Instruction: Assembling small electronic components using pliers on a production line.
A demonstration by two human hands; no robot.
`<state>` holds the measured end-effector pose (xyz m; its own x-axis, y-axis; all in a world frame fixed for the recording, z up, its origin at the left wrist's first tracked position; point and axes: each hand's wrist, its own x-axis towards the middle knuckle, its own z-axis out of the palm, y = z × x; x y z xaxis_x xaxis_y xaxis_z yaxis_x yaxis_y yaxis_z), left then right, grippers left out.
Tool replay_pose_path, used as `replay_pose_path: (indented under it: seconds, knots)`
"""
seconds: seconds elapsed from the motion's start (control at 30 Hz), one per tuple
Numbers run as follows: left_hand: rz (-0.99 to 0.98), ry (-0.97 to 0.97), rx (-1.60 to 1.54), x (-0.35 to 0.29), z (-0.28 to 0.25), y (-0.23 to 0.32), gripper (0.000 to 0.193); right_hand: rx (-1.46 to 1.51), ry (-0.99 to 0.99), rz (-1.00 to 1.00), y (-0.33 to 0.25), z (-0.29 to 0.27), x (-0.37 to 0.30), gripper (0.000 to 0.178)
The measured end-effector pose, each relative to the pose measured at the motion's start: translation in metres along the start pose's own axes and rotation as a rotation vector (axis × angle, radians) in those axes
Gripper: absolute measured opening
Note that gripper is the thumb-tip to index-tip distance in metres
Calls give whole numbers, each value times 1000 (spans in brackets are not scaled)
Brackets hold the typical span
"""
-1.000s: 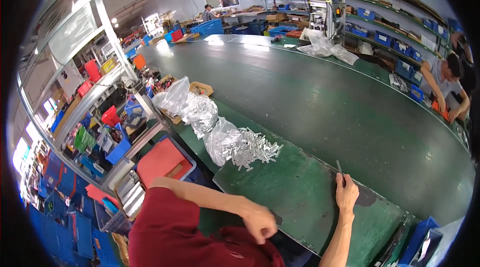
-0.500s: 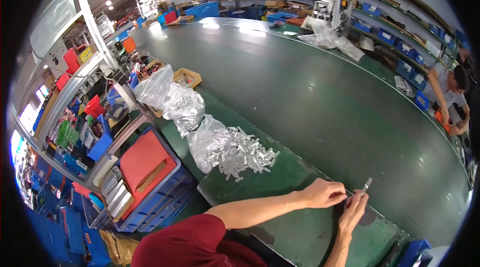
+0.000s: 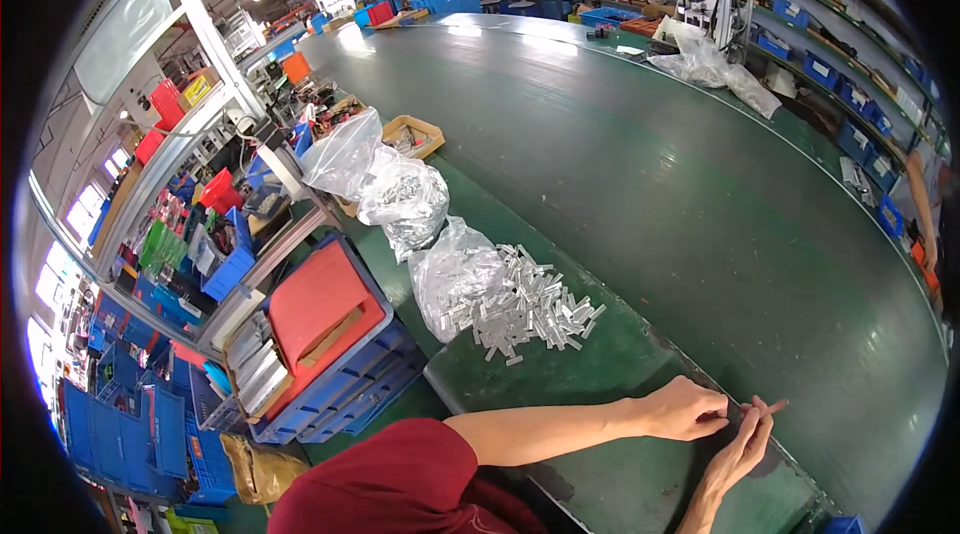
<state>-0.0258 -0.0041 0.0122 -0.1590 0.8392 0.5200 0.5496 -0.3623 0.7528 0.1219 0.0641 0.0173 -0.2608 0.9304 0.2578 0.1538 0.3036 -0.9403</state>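
Observation:
My right hand [image 3: 741, 447] is closed near the belt's edge, with a small slim metal tube [image 3: 777, 406] poking out past its fingertips. Just left of it, my left hand [image 3: 684, 409] has its fingers curled and pinched together; whatever lies between them is too small or hidden. The two hands are very close at the fingertips. To their left, a loose pile of short silver metal tubes [image 3: 545, 309] spills from the mouth of a clear plastic bag [image 3: 448, 284] onto the green worktop [image 3: 490, 384].
Behind the pile stands another full clear bag [image 3: 405, 199], then a shallow cardboard tray [image 3: 425, 134]. A wide green conveyor belt [image 3: 600, 164] runs beyond my hands. Blue crates topped by a red sheet [image 3: 325, 299] stand at left. A co-worker's arm [image 3: 922, 209] shows far right.
The view has shifted, so the pile and bags sit farther right in the picture. My hands remain close together; the tube in my right hand now points more sideways than upward.

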Motion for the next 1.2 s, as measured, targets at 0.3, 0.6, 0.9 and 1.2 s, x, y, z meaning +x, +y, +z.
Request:
replay_pose_path:
  seconds: [0.3,0.6,0.9,1.2]
  knots:
    - [14,-47,60,-7,-3,-4,14,24,-23,-9,3,5,1,30]
    - [-101,-127,238,11,-3,7,19,-303,74,-268,14,0,16,23]
    - [-110,-136,238,5,8,13,15,132,207,-69,-9,-15,2,20]
    - [-79,-153,231,6,-1,6,15,99,61,-12,-2,-1,5,27]
